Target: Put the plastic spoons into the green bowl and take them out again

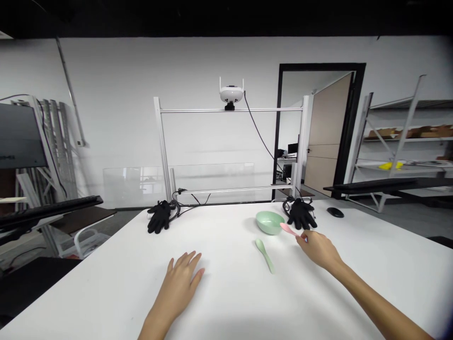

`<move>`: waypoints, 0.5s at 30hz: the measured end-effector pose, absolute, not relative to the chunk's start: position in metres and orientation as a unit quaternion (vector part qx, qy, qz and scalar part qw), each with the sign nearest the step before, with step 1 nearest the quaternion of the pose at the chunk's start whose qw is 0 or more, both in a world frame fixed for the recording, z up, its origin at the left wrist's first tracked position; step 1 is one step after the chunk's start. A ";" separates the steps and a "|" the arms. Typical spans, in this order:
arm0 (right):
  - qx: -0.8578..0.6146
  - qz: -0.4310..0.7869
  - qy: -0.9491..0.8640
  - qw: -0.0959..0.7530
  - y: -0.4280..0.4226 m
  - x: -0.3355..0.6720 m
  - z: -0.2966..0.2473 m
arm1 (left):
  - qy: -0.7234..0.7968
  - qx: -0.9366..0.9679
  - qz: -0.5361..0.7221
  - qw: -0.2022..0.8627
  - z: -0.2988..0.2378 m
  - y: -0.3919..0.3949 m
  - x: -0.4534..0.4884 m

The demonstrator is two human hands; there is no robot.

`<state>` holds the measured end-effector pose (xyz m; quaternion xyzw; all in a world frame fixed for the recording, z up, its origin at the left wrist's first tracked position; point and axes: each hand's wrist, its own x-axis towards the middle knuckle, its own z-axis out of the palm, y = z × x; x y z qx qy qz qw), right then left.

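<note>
My right hand (318,248) pinches the handle of a pink spoon (288,229), whose bowl end points toward the rim of a light green bowl (270,222) on the white table (226,302). A green spoon (264,253) lies flat on the table just in front of the bowl, left of my right hand. My left hand (180,281) rests palm down on the table with fingers stretched out, holding nothing.
Two black gloves lie at the far side, one to the left (159,216), one behind the bowl (301,213). A black mouse (334,212) sits far right. A metal frame (230,111) with a white camera (231,93) stands at the table's back edge.
</note>
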<state>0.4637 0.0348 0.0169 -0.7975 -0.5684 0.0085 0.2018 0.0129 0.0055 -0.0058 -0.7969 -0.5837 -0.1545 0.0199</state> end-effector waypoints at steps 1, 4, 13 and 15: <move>-0.797 0.010 -0.568 0.203 0.034 0.464 0.016 | -0.583 -0.797 -0.155 0.021 -0.006 0.006 0.013; -0.797 0.011 -0.566 0.208 0.034 0.465 0.014 | -0.584 -0.797 -0.155 0.022 -0.005 0.005 0.012; -0.813 -0.002 -0.548 0.196 0.033 0.489 -0.002 | -0.590 -0.795 -0.141 0.023 -0.005 0.005 0.010; -0.819 -0.005 -0.543 0.187 0.033 0.496 -0.009 | -0.589 -0.795 -0.143 0.023 -0.005 0.005 0.010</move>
